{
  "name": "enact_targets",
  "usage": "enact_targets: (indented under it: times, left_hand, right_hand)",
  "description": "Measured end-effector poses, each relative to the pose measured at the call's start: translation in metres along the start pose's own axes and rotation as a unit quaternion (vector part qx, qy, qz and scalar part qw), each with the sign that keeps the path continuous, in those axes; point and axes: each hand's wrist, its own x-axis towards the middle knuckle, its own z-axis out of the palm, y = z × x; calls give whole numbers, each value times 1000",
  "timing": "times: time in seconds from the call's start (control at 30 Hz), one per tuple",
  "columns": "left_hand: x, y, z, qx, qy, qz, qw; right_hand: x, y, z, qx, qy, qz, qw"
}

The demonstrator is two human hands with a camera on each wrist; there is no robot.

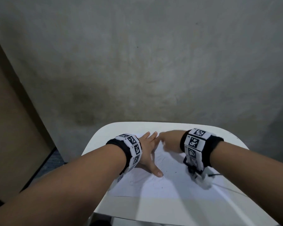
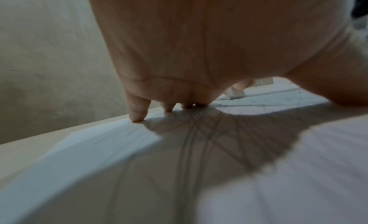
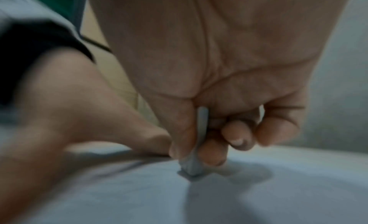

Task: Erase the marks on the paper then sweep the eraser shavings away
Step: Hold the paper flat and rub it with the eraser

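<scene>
Already the right hand [image 3: 209,133] pinches the eraser [image 3: 192,166] down on the paper [image 1: 153,186]; the left hand [image 1: 148,154], splayed flat, pins it. Hard rubbing could crease or tear the sheet.

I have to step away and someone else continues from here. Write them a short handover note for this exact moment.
Left hand: fingers spread flat, pressing the paper down on the white table.
Right hand: grip pinches the white eraser, tip on the sheet near the left fingertips.
Done: not clear how much has been erased.
Left: faint pencil marks still show; finish erasing, then sweep off the shavings.
</scene>
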Motion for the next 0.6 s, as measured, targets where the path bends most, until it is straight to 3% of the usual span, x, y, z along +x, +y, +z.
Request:
enact_targets:
  times: [0.07, 0.17, 0.33, 0.43, 0.6]
  left_hand:
    - [0, -1, 0, 2, -1, 0, 1000]
    - [-1, -2, 1, -4, 4, -3, 1000]
    - [0, -1, -1, -4, 10, 8, 1000]
    - [-1, -1, 0, -2, 5, -4, 1000]
    - [1, -2, 0, -1, 4, 1, 1000]
  right_hand:
    - [5, 3, 1, -18, 6, -11, 1000]
    - [19, 21, -3, -17, 43, 75, 996]
    - [15, -3, 2, -18, 0, -18, 1000]
    - [27, 24, -3, -42, 39, 65, 996]
    - [16, -8, -2, -10, 7, -30, 999]
